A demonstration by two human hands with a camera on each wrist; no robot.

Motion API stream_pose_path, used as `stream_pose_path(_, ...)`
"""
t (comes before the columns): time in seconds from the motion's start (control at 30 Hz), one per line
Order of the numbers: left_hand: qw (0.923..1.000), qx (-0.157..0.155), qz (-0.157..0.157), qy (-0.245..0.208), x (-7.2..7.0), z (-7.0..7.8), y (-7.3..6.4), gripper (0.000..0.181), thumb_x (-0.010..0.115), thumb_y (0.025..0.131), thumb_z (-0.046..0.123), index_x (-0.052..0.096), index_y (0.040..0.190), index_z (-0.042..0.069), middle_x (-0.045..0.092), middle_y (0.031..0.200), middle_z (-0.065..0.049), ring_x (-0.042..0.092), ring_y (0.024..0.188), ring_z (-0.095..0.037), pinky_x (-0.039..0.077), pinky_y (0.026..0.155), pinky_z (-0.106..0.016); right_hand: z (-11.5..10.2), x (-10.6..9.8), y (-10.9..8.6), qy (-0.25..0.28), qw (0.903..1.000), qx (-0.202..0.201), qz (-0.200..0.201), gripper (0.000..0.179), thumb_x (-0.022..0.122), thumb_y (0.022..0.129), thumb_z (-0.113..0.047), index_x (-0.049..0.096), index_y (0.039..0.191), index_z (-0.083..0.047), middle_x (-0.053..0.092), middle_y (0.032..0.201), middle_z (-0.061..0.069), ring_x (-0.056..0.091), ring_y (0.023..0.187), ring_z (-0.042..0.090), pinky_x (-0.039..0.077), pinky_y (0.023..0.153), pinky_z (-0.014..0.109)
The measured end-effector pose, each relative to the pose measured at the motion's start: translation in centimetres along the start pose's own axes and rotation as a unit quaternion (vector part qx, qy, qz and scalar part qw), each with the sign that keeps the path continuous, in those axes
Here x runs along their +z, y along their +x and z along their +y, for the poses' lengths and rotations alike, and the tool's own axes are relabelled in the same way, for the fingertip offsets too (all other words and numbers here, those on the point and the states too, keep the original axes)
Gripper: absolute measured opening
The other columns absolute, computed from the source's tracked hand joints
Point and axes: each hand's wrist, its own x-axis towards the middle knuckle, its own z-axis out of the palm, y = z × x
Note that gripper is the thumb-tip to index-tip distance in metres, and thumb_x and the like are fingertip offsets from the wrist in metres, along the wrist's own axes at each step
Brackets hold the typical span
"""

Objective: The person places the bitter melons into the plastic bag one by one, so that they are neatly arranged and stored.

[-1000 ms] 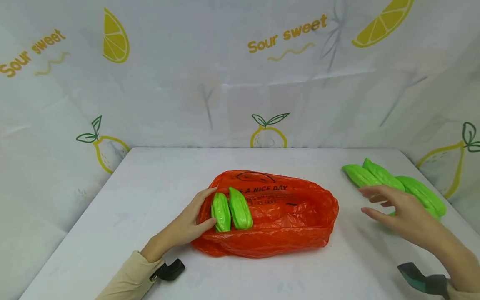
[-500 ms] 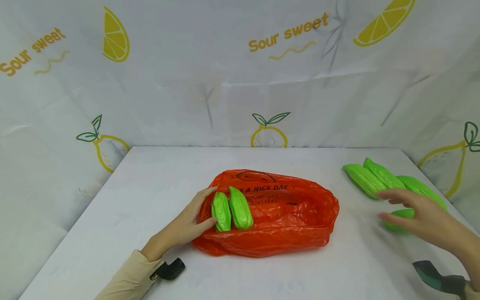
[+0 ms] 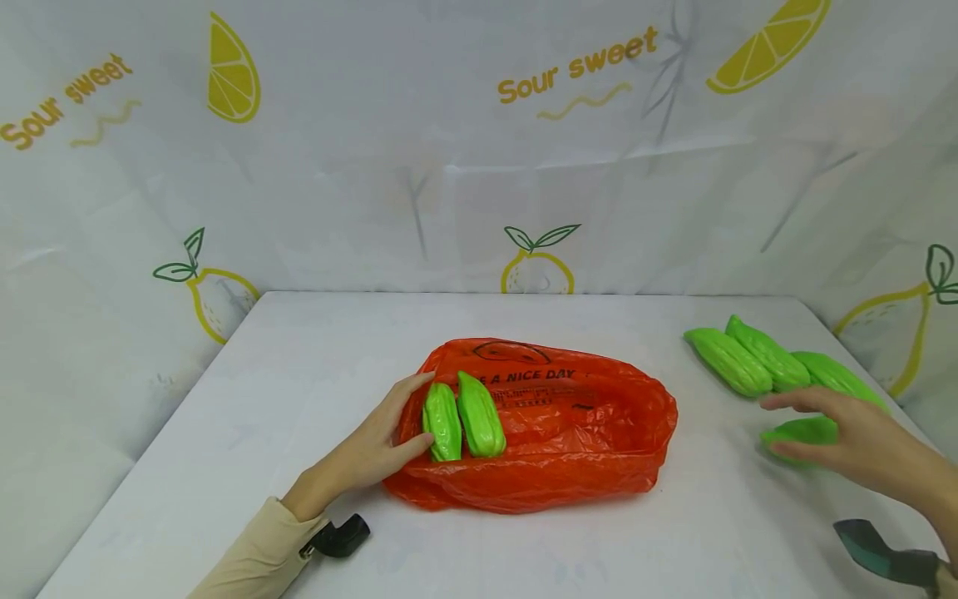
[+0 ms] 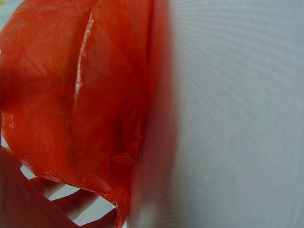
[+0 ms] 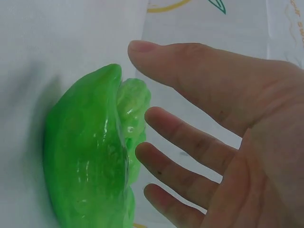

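Observation:
My left hand (image 3: 374, 441) holds the left end of a red plastic bag (image 3: 554, 482), its thumb over the near rim. In the left wrist view, its fingers (image 4: 71, 202) lie against the outside of the bag (image 4: 57, 95). Two glossy green bitter melons (image 3: 481, 416) lie side by side inside the bag's left part. At the right, my right hand (image 3: 861, 441) hovers with fingers spread beside the nearest bitter melon (image 3: 801, 431). In the right wrist view, thumb and fingers stand apart from that bitter melon (image 5: 85, 156), with others partly hidden behind it.
Three more bitter melons (image 3: 729, 359) lie grouped at the table's back right, one partly behind my right hand. The bag's mouth gapes upward on the white table (image 3: 337, 333). A white lemon-print cloth (image 3: 374, 166) hangs behind and at both sides.
My right hand has moved right and slightly down, uncovering more of the nearest bitter melon. My left hand, the bag and the bitter melons have stayed in place.

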Motion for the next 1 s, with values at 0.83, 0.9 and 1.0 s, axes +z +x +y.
stream_pose_path(0.83, 1.0, 0.004, 0.002, 0.006, 0.0, -0.3, 0.1, 0.073, 0.064, 0.092, 0.017, 0.026, 0.155, 0.021, 0.032, 0.157, -0.004, 0.031, 0.147, -0.027, 0.031, 0.116, -0.058, 3.3, 0.7, 0.2, 0.002, 0.996, 0.045, -0.077, 0.067, 0.088, 0.062, -0.007, 0.058, 0.12, 0.009, 0.053, 0.123, 0.04, 0.042, 0.113, 0.062, 0.038, 0.088, 0.071)
stream_pose_path(0.9, 1.0, 0.005, 0.002, 0.006, 0.0, -0.4, 0.1, 0.073, 0.064, 0.092, 0.017, 0.026, 0.155, 0.02, 0.032, 0.157, -0.004, 0.031, 0.147, -0.027, 0.031, 0.116, -0.058, 3.7, 0.9, 0.3, -0.001, 0.9959, 0.047, -0.077, 0.067, 0.087, 0.062, -0.004, 0.056, 0.12, 0.01, 0.054, 0.123, 0.04, 0.043, 0.112, 0.062, 0.039, 0.087, 0.071)
stream_pose_path(1.0, 1.0, 0.005, 0.002, 0.007, 0.0, -0.4, 0.0, 0.074, 0.064, 0.092, 0.017, 0.026, 0.155, 0.02, 0.032, 0.157, -0.004, 0.031, 0.147, -0.027, 0.031, 0.116, -0.058, 4.1, 1.1, 0.5, -0.013, 0.9962, 0.048, -0.072, 0.066, 0.084, 0.063, -0.004, 0.056, 0.12, 0.011, 0.055, 0.122, 0.039, 0.045, 0.112, 0.062, 0.041, 0.086, 0.07)
